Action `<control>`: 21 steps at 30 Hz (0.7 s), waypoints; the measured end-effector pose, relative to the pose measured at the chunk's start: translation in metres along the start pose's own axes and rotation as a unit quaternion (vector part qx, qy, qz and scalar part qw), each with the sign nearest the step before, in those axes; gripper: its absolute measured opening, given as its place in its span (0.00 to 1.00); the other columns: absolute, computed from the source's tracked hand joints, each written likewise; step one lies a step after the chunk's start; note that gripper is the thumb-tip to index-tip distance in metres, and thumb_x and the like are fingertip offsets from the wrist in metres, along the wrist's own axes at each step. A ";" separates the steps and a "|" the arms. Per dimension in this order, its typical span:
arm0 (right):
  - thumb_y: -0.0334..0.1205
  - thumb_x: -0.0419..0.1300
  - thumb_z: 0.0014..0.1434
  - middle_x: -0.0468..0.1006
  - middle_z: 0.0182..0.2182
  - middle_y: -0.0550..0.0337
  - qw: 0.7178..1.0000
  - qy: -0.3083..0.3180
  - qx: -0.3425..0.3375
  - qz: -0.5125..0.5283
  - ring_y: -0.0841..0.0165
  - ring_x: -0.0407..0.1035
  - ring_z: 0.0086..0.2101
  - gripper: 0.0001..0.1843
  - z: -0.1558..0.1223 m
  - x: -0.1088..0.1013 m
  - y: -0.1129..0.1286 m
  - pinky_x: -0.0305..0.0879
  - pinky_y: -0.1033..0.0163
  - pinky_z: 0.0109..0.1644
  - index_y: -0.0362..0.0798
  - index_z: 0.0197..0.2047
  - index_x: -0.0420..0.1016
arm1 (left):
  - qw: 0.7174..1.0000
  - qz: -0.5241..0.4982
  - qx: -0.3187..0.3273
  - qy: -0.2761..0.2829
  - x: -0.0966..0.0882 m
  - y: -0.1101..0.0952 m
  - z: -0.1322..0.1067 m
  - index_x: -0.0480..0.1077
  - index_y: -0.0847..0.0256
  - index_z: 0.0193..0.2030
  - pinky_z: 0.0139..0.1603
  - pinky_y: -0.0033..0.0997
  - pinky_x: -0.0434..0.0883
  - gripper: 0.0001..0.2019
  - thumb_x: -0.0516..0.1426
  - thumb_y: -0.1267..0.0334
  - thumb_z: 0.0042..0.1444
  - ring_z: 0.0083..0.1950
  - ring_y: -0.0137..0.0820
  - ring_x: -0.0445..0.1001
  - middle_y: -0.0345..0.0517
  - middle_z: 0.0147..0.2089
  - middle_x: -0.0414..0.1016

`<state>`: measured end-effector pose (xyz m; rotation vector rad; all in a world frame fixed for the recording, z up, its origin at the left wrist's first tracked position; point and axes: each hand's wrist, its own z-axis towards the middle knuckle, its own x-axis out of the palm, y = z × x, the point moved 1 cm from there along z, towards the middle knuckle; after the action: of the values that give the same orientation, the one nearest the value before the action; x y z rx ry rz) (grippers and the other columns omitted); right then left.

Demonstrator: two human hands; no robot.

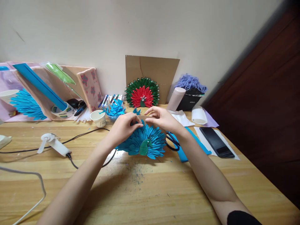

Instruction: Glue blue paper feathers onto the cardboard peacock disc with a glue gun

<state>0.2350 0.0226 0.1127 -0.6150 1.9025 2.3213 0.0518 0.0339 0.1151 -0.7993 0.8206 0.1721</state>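
A blue paper peacock fan (150,142) with a green body lies on the wooden table (150,187) in front of me. My left hand (125,126) rests on its upper left edge, fingers pinched together on a blue feather piece. My right hand (161,118) hovers at the fan's top edge, fingers curled and pinching near the left fingertips. A loose blue feather piece (137,111) sits just behind the hands.
Black scissors (172,141) and blue paper strips lie right of the fan. A white glue gun (55,144) with a cable sits left. A paper cup (98,118), a bowl of blue pieces (114,111), a red-green peacock (142,93), a black phone (217,141) and yarn stand behind.
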 end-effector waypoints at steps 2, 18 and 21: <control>0.35 0.61 0.49 0.74 0.24 0.63 1.000 -0.005 0.003 0.003 0.71 0.70 0.25 0.11 0.000 0.000 0.001 0.64 0.67 0.26 0.46 0.38 0.66 | 1.000 -0.015 -0.012 -0.010 0.002 0.003 0.000 0.67 0.61 0.31 0.31 0.26 0.62 0.04 0.58 0.63 0.52 0.30 0.25 0.65 0.38 0.29 0.70; 0.40 0.63 0.47 0.73 0.23 0.62 0.996 0.052 0.060 0.036 0.75 0.65 0.23 0.15 0.008 0.015 -0.017 0.56 0.72 0.23 0.42 0.38 0.68 | 0.977 -0.149 -0.147 0.052 0.009 0.036 0.000 0.67 0.64 0.39 0.32 0.29 0.67 0.15 0.57 0.56 0.49 0.33 0.31 0.71 0.44 0.32 0.72; 0.42 0.62 0.48 0.73 0.24 0.62 0.997 0.049 0.057 0.026 0.74 0.65 0.24 0.14 0.009 0.015 -0.017 0.56 0.71 0.23 0.43 0.37 0.69 | 0.976 -0.155 -0.144 0.060 0.008 0.038 0.001 0.68 0.64 0.38 0.33 0.30 0.68 0.12 0.56 0.59 0.49 0.33 0.31 0.72 0.45 0.33 0.73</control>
<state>0.2244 0.0320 0.0935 -0.6869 2.0999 2.2318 0.0419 0.0599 0.0882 -1.2095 0.7821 -0.0377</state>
